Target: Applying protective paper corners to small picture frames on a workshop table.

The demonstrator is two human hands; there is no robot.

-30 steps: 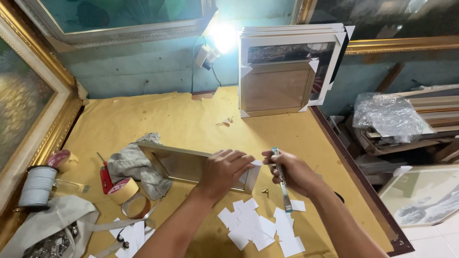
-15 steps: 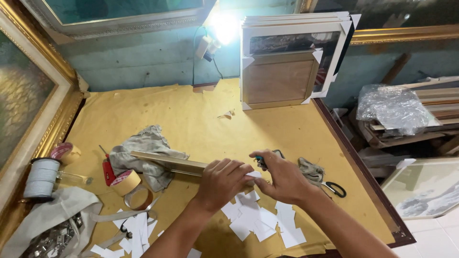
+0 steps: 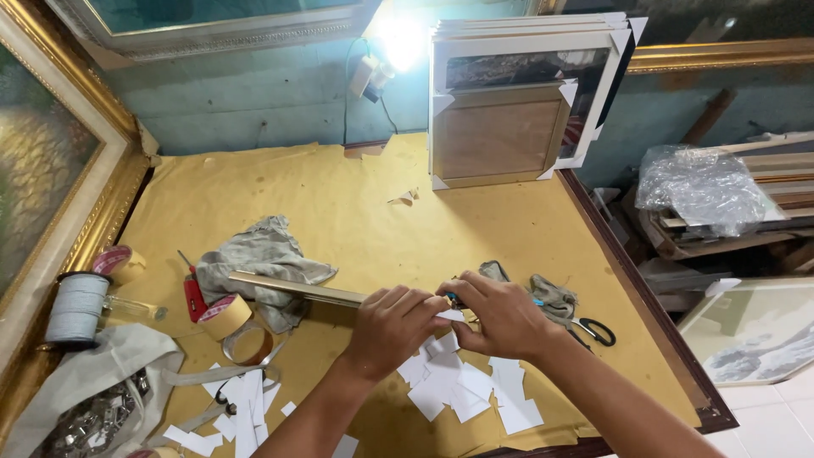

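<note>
Both hands, left (image 3: 392,326) and right (image 3: 500,315), close around the near end of a gold frame strip (image 3: 292,291), a white paper piece (image 3: 451,315) pinched there; more cut pieces (image 3: 462,390) lie unused beneath them.

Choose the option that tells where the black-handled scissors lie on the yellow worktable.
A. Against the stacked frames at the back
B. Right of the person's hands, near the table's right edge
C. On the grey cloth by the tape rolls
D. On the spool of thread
B: the scissors lie on the yellow worktable just right of the right hand, towards the right edge.
</note>
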